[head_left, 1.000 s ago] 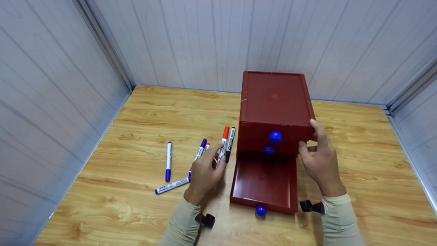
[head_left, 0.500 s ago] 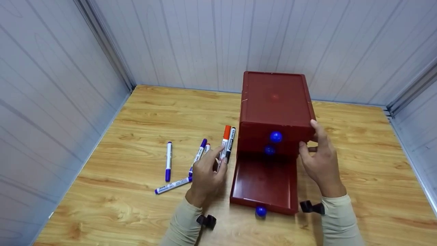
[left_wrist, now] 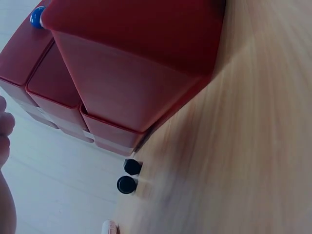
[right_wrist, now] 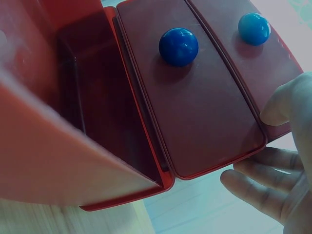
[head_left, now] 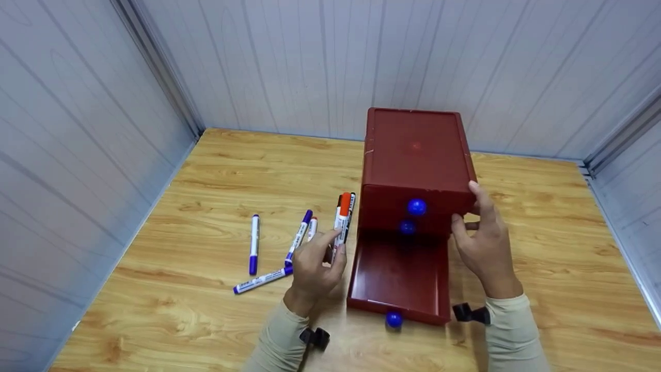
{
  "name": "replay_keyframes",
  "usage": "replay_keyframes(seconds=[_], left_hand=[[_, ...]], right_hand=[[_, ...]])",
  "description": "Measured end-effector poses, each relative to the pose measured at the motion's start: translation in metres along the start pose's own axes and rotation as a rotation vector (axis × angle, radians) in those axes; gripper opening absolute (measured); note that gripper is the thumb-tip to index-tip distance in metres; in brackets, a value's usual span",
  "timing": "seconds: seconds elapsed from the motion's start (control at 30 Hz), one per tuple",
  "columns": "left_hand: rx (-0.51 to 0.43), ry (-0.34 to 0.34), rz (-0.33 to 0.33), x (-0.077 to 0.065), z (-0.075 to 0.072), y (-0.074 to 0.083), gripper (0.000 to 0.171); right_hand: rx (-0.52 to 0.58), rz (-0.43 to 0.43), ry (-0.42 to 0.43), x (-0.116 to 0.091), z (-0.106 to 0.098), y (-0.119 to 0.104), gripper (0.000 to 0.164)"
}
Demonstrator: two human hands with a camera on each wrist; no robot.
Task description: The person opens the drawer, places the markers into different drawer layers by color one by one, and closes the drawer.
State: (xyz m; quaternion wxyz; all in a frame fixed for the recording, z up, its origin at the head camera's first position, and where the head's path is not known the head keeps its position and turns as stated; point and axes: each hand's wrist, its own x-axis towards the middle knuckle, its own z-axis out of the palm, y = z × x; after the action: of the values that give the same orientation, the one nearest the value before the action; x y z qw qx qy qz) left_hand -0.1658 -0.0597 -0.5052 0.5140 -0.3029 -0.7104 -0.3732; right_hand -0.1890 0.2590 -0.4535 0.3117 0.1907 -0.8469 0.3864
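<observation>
My left hand (head_left: 316, 263) pinches a whiteboard marker (head_left: 344, 206) with an orange-red cap between thumb and fingers, cap end pointing away. Black-capped markers lie just behind it, partly covered; their two black ends (left_wrist: 127, 184) show in the left wrist view. To the right stands a dark red drawer cabinet (head_left: 418, 150) with blue ball knobs. Its bottom drawer (head_left: 403, 274) is pulled out, bare inside; the two above are closed. My right hand (head_left: 484, 248) rests on the cabinet's right front edge, thumb on the front and the other fingers along the side.
Left of my left hand lie a blue-capped marker (head_left: 254, 243), another at a slant (head_left: 262, 280), a third (head_left: 299, 237) and a red-ended marker (head_left: 312, 227). Pale panel walls (head_left: 289, 67) enclose the wooden table (head_left: 196, 310) at the back and sides.
The orange-red-capped marker has shifted slightly right in my left hand, and a black cap now shows left of it. My right hand and the cabinet have stayed put.
</observation>
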Motion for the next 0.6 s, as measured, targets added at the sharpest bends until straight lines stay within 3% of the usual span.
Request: replay_keyframes(seconds=[0.13,0.47,0.6], left_hand=[[-0.029,0.006,0.025,0.001,0.001,0.003,0.025],[-0.090,-0.077,0.080,0.007,0.008,0.015,0.023],[-0.130,-0.173,0.078,0.010,0.012,0.021,0.024]], right_hand=[[-0.009,-0.010,0.001,0.000,0.001,0.000,0.071],[-0.023,-0.009,-0.003,0.000,0.000,0.000,0.072],[-0.019,-0.010,-0.009,0.001,-0.001,0.000,0.070]])
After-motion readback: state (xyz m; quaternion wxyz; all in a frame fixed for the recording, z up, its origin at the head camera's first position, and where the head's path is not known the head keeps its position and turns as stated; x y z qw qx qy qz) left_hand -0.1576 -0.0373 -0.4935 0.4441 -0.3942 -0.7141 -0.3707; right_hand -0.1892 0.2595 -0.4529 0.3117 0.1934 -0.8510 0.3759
